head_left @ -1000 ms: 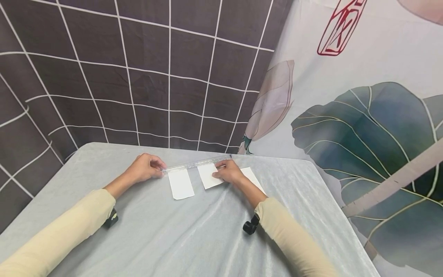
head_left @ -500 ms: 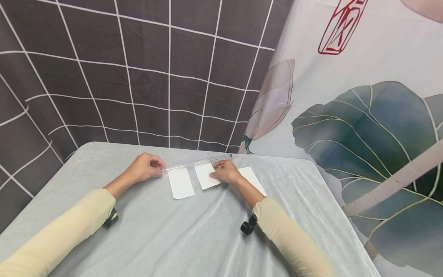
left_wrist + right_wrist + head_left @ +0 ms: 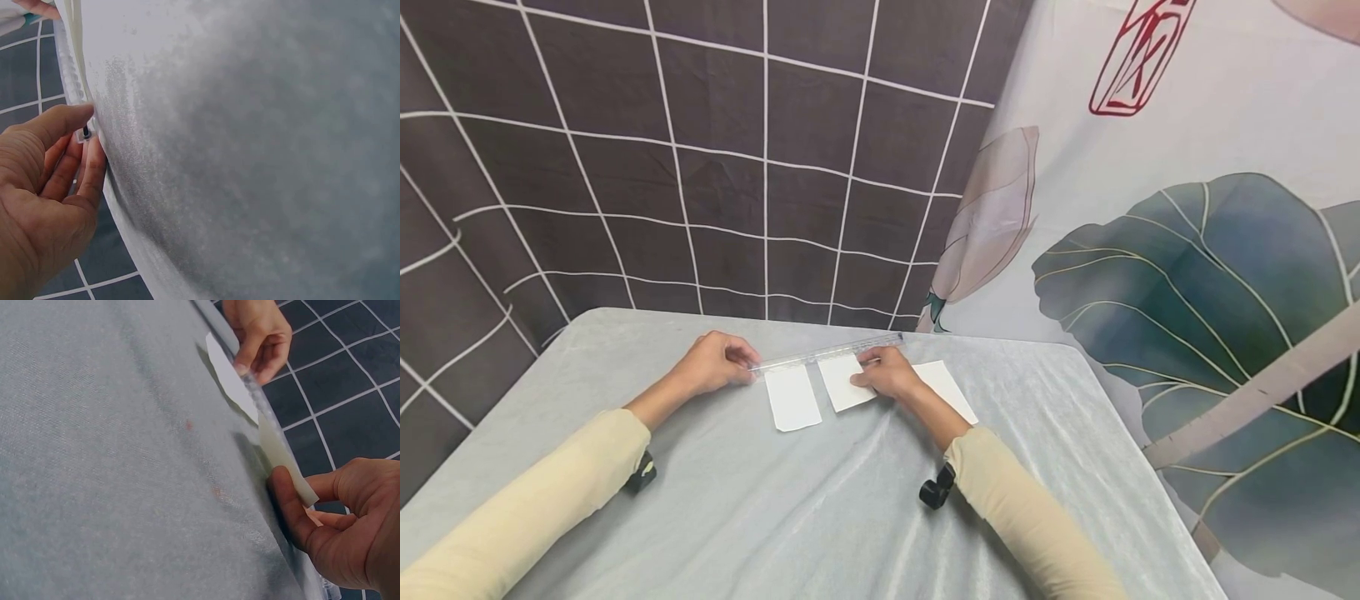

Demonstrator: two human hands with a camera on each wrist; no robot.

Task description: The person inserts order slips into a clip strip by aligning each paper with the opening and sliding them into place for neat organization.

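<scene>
A clear ruler lies slantwise near the table's far edge. My left hand pinches its left end; the left wrist view shows the thumb and fingers around the ruler's tip. With thumb and fingers, my right hand pinches the right side of a white paper piece, whose upper edge meets the ruler. In the right wrist view this paper stands tilted up from the cloth. Another white paper piece lies to its left, its top edge at the ruler. My right hand covers part of the ruler and held paper.
A third white paper piece lies right of the ruler, partly behind my right forearm. Grey cloth with folds covers the table. Dark gridded fabric hangs behind, and a leaf-printed curtain hangs at the right.
My right hand has slid the middle paper piece slightly left along the ruler, closer to the left paper piece. My left hand and the ruler have stayed in place.
</scene>
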